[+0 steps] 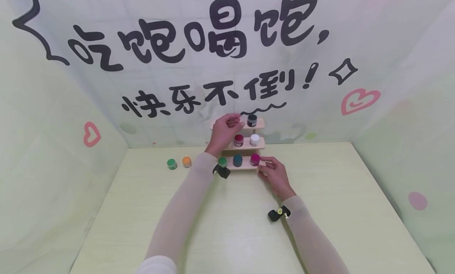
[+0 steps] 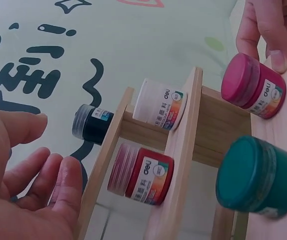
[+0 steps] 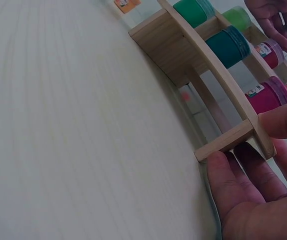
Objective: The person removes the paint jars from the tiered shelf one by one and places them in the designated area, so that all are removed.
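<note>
A small three-tier wooden rack (image 1: 262,123) holds paint jars against the back wall. The top tier carries a black jar (image 1: 252,120); the middle one has a red jar (image 1: 239,140), a white jar (image 1: 254,139) and a light green jar (image 3: 237,18). Along the bottom stand a green jar (image 1: 222,162), a teal jar (image 1: 237,160) and a magenta jar (image 1: 254,159). My left hand (image 1: 225,131) hovers by the top tier, fingers loosely bent around nothing. With thumb above and fingers below, my right hand (image 1: 275,175) grips the bottom tier's right end.
Left of the rack, another green jar (image 1: 172,164) and an orange jar (image 1: 186,161) stand on the pale wooden table (image 1: 234,234). A printed cloth wall (image 1: 170,76) rises directly behind the rack, with more cloth at both sides.
</note>
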`<state>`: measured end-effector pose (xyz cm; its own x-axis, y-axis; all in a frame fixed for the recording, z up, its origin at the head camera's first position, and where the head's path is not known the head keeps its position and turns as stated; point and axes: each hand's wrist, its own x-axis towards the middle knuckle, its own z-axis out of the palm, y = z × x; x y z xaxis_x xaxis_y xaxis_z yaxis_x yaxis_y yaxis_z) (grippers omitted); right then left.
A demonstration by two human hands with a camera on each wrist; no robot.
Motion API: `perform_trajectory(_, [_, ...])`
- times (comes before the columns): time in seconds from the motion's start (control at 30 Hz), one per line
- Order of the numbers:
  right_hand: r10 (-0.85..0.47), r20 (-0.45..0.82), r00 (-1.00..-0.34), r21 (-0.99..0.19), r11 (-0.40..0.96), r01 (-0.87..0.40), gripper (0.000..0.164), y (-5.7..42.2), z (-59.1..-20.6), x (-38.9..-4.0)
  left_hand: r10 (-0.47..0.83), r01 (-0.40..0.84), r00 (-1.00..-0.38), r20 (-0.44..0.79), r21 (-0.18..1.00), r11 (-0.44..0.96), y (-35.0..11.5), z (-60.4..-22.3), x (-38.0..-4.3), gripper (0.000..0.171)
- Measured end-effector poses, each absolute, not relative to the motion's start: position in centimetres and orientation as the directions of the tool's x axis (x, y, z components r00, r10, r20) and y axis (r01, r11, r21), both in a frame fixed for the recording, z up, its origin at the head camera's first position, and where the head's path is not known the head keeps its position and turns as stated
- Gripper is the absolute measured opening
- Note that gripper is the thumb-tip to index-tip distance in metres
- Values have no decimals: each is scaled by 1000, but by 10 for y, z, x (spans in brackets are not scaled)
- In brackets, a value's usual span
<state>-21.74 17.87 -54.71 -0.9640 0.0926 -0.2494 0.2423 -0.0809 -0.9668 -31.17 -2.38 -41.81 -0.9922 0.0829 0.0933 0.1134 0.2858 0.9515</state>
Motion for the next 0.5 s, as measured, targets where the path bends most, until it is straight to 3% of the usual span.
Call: perform_trajectory(0.5, [95, -245, -965, -967, -96, 236, 40, 178, -545, -216, 87, 106, -993, 80, 929, 354, 3, -419, -323, 41])
